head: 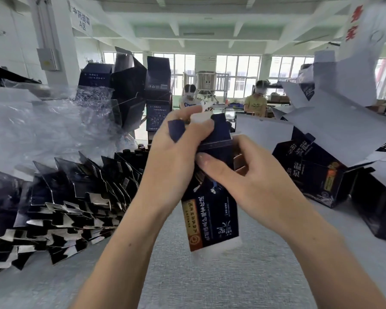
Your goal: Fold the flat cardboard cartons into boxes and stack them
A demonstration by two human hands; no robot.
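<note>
I hold a dark navy carton (212,217) upright above the grey table (210,282), its printed face with an orange label strip toward me. My left hand (176,152) grips the carton's upper end, fingers curled over its top flaps. My right hand (243,175) grips the carton's right side just below, thumb pressed on the front face. A long fanned row of flat navy cartons (60,204) lies to the left. Folded boxes with open white flaps are piled at the right (321,166).
Crumpled clear plastic wrap (42,128) heaps up behind the flat cartons. More erected navy boxes (143,90) are stacked at the back centre. Two people sit at a far bench (254,103). Dark bottle tops (140,148) show behind the flat cartons.
</note>
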